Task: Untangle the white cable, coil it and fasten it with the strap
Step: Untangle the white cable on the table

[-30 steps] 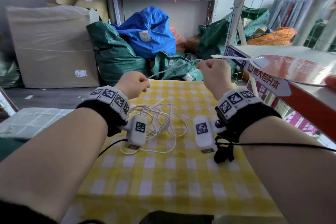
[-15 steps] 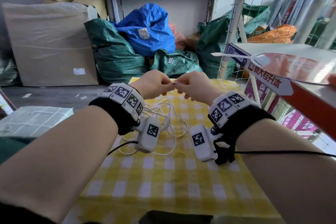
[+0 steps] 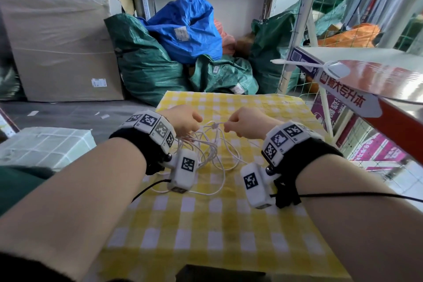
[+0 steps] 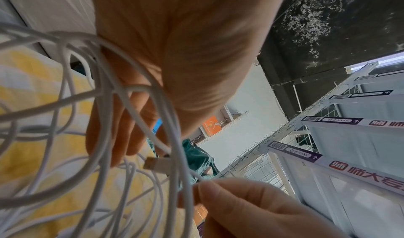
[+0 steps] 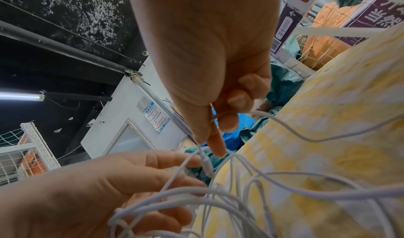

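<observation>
The cable (image 3: 212, 144) lies tangled on the tablecloth (image 3: 206, 224), a short stretch lifted between the left hand (image 3: 183, 121) and the right hand (image 3: 246, 125) — left of it, right of it. Behind the cloth sit sacks (image 3: 146, 59); a shelf (image 3: 366, 80) stands to the right.

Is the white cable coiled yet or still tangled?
Still tangled: the white cable lies in loose crossing loops on the checked cloth, a knot held between left hand and right hand.
</observation>
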Tool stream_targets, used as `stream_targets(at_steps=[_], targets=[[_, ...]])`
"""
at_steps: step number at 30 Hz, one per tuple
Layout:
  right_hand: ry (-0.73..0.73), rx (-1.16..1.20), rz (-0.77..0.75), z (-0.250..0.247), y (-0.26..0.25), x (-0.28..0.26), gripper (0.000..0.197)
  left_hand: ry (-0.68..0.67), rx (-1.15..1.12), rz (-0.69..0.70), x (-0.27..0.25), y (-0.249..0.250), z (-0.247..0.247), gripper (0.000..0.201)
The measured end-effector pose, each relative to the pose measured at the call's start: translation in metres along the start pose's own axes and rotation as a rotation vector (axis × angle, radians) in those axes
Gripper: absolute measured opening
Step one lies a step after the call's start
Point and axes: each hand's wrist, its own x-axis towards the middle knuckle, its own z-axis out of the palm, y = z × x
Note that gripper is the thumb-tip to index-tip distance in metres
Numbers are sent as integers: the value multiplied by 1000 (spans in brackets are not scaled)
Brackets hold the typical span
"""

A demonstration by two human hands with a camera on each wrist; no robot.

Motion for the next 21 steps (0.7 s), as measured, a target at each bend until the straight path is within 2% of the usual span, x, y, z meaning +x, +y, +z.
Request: stream_targets(at_steps=[4, 8, 11, 14, 16, 18, 21], targets=[[2, 74, -77, 7, -11, 4, 27, -116, -154, 18, -1, 0, 2, 47], [22, 127, -132, 9, -16, 8, 27, -110, -129, 75, -5, -3, -1, 22], [69, 128, -112, 6, -17, 11, 28, 48, 60, 85, -6, -3, -5, 12], [208, 108, -86, 1, -21, 12, 33, 268, 270, 107, -7, 1, -16, 23], [236, 170, -103, -5, -28, 11, 37, 341, 149, 153, -10, 6, -24, 21], [222, 273, -135, -9, -35, 9, 33, 317, -145, 209, -15, 12, -28, 14], [185, 553, -115, -15, -43, 5, 36, 289, -376, 271, -27, 21, -31, 16]])
